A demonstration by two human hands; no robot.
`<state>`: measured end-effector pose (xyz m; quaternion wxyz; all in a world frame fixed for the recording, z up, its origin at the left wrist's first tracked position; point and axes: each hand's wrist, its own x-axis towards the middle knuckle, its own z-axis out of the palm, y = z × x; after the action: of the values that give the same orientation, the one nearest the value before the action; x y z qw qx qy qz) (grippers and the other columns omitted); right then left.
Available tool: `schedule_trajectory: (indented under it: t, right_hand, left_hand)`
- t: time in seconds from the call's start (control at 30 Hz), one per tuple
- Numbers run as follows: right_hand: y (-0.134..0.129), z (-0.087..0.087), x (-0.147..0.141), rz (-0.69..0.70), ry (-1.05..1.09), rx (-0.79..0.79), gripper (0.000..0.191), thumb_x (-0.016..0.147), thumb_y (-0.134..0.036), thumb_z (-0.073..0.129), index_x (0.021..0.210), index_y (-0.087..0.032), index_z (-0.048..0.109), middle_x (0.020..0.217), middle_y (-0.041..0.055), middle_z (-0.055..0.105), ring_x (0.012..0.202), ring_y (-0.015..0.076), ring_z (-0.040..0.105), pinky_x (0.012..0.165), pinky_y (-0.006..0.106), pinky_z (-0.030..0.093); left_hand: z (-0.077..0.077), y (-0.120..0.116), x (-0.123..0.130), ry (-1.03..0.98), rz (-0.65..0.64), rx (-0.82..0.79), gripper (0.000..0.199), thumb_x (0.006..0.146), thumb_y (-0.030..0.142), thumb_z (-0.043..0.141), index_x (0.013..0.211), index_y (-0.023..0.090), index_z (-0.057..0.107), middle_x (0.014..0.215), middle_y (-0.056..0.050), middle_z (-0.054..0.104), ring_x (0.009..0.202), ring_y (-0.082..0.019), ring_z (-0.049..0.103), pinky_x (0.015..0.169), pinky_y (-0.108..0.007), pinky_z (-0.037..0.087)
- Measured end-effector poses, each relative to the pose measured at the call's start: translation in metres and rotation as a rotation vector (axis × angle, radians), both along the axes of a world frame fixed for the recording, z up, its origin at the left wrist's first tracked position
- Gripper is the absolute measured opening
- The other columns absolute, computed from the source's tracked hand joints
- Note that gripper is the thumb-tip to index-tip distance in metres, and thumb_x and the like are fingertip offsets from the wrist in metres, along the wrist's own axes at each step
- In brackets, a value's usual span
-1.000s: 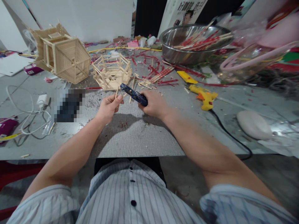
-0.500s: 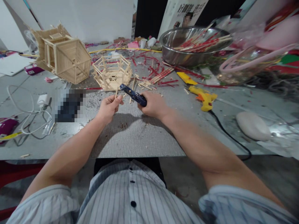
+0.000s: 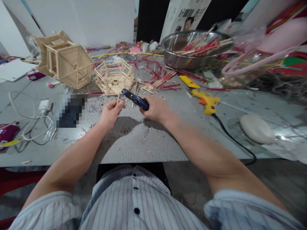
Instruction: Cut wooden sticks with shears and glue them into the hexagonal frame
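Note:
My left hand (image 3: 111,111) pinches a short thin wooden stick (image 3: 118,97) between thumb and fingers, its end pointing up. Closed around a dark blue pliers-like cutter (image 3: 135,99) is my right hand (image 3: 154,108). The cutter's tip reaches left, close to the stick; whether they touch I cannot tell. Just beyond both hands stands an open hexagonal frame (image 3: 114,78) of wooden sticks. A larger wooden stick model (image 3: 69,65), shaped like a small pavilion, lies on its side at the back left.
A yellow glue gun (image 3: 207,101) lies right of my hands, its black cord trailing to the table edge. Behind it, a steel basin (image 3: 182,60) holds red-tipped sticks. Loose red and plain sticks (image 3: 165,79) litter the middle. A blurred-out dark phone-like object (image 3: 72,111) and white cable lie left.
The whole view shifts slightly as the head moves. Both hands keep nearly the same pose, with the stick and cutter still held close together.

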<state>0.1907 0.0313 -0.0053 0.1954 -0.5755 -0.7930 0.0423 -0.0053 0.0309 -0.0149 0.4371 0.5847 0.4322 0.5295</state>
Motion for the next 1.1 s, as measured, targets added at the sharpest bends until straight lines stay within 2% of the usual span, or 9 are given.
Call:
schedule_trajectory:
  t: [0.13,0.27,0.5,0.63,0.83,1.1]
  right_hand:
    - [0.001,-0.002,0.001,0.019,0.042,-0.025,0.044,0.075,-0.033,0.054,0.116,-0.016,0.056,0.105,0.0150,0.068,0.099,0.0323,0.063,0.079,0.042,0.046]
    - [0.002,-0.003,0.002,0.081,0.075,-0.026,0.047,0.073,-0.029,0.053,0.118,-0.014,0.054,0.110,0.0164,0.066,0.103,0.0330,0.061,0.085,0.044,0.046]
    - [0.004,-0.005,0.003,0.163,0.173,-0.013,0.048,0.072,-0.027,0.053,0.119,-0.018,0.051,0.117,0.0161,0.063,0.109,0.0315,0.058,0.091,0.046,0.045]
    - [0.004,-0.008,0.002,0.187,0.209,-0.006,0.052,0.071,-0.027,0.053,0.122,-0.018,0.049,0.120,0.0160,0.061,0.110,0.0305,0.057,0.094,0.045,0.044]
    - [0.005,-0.011,0.000,0.165,0.236,-0.006,0.055,0.072,-0.027,0.052,0.125,-0.014,0.047,0.120,0.0201,0.060,0.112,0.0323,0.057,0.094,0.047,0.044]
    - [-0.003,-0.008,-0.002,0.118,0.192,0.010,0.051,0.071,-0.026,0.054,0.122,-0.020,0.050,0.118,0.0150,0.064,0.108,0.0318,0.059,0.089,0.046,0.046]
  left_hand:
    - [-0.001,0.000,-0.002,0.252,0.125,0.128,0.036,0.080,0.049,0.061,0.063,0.017,0.059,0.049,0.004,0.045,0.047,-0.007,0.035,0.047,-0.024,0.025]
    - [0.002,-0.004,-0.001,0.330,0.156,0.198,0.035,0.082,0.042,0.058,0.058,0.017,0.055,0.049,0.004,0.039,0.051,-0.008,0.034,0.050,-0.024,0.026]
    - [0.007,-0.009,0.003,0.181,0.067,0.184,0.046,0.079,0.057,0.060,0.054,0.018,0.053,0.048,0.005,0.031,0.050,-0.009,0.028,0.050,-0.025,0.024]
    - [0.004,-0.007,0.000,0.126,0.080,0.180,0.042,0.075,0.056,0.065,0.058,0.018,0.060,0.047,0.006,0.032,0.049,-0.008,0.027,0.050,-0.026,0.024]
    - [-0.003,-0.003,0.001,0.035,0.128,0.136,0.039,0.072,0.054,0.068,0.062,0.017,0.064,0.046,0.007,0.035,0.047,-0.007,0.027,0.049,-0.025,0.023]
    - [0.000,-0.005,0.005,-0.061,0.104,0.128,0.048,0.063,0.060,0.074,0.055,0.018,0.053,0.046,0.008,0.033,0.046,-0.006,0.024,0.046,-0.024,0.020]
